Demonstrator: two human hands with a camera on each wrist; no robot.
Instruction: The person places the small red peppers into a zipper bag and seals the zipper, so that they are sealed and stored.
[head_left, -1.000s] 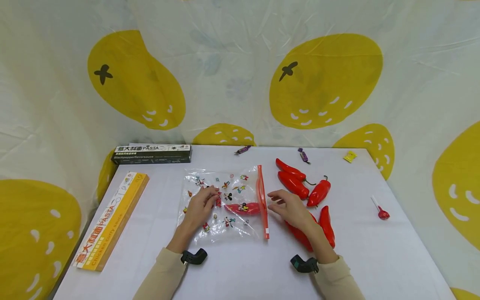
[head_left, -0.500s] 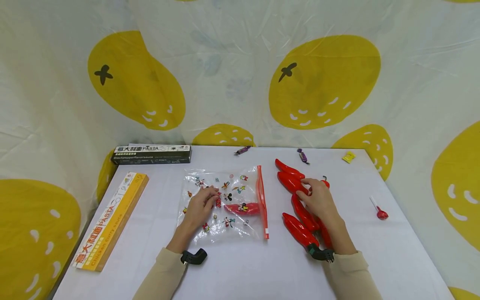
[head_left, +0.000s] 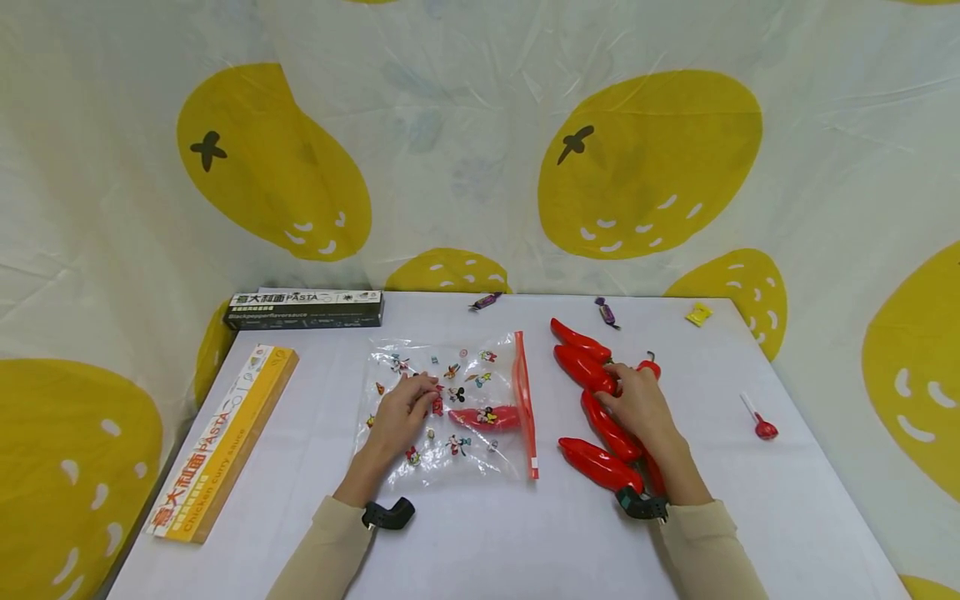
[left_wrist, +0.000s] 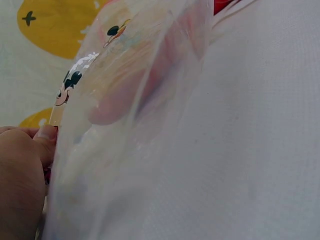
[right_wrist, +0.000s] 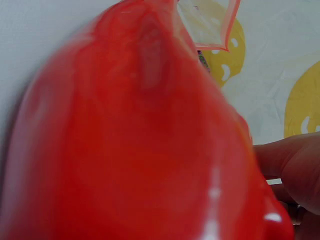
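My left hand [head_left: 405, 408] pinches the upper film of a clear zip bag [head_left: 390, 475] with cartoon prints and a red slider edge. One red chili pepper [head_left: 502, 418] lies inside, near the bag's mouth. In the left wrist view the film rises beside my thumb [left_wrist: 47, 135]. My right hand [head_left: 641, 404] grips the right end of a glossy red chili pepper [head_left: 581, 367], fingertips on one side and thumb on the other. Several more peppers surround it, among them one behind [head_left: 577, 337], one under my wrist [head_left: 611, 429] and the nearest one [head_left: 600, 467], which fills much of the right wrist view.
An orange pasta box [head_left: 225, 442] lies at the left, with a black pasta box [head_left: 303, 310] behind it. Two purple wrapped candies [head_left: 486, 301] and a yellow candy [head_left: 699, 313] lie along the back. A red lollipop [head_left: 765, 428] is at the right.
My right hand has moved from the bag's mouth rightward to the peppers and taken hold of one. The nearest pepper has turned slightly. The left hand stays put.
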